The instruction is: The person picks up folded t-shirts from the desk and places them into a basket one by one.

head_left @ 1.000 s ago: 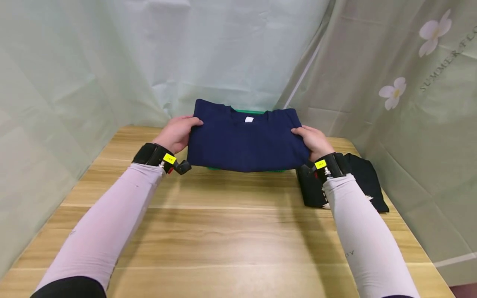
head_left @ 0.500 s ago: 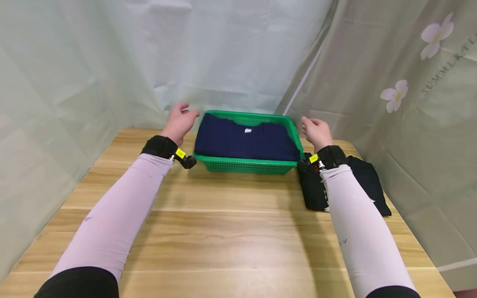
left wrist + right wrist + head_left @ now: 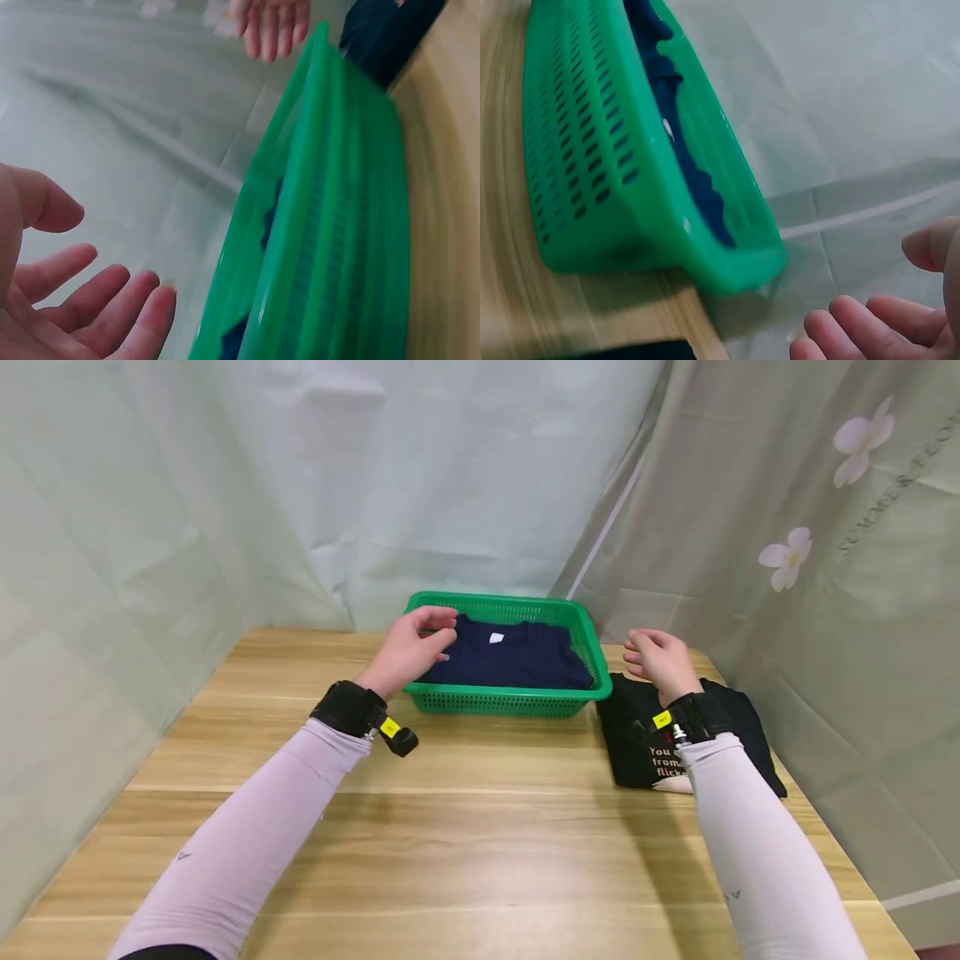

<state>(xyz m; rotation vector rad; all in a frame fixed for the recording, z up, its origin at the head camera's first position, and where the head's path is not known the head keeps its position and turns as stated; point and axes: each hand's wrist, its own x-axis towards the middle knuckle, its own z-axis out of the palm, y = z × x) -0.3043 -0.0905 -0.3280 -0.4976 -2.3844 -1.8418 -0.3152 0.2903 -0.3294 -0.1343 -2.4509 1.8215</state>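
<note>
A folded navy shirt [image 3: 517,656] with a white neck label lies inside the green plastic basket [image 3: 495,701] at the back of the table. In the head view my left hand [image 3: 408,647] hovers above the basket's left end, fingers loosely bent, holding nothing. My right hand [image 3: 660,662] is in the air to the right of the basket, also without anything in it. Below that hand lies a folded black shirt [image 3: 633,735] with printed lettering, partly covered by my right wrist. In the right wrist view the navy shirt [image 3: 697,187] sits below the basket's rim.
The wooden table [image 3: 450,827] runs up to pale curtains [image 3: 450,485] behind and on both sides. The right curtain has printed white flowers [image 3: 786,558]. Black straps with small cameras [image 3: 401,741] circle both wrists.
My hands held the navy shirt above the basket, then let go of it, and it now lies inside. The left hand has since moved right over the basket; the right hand has shifted slightly right.
</note>
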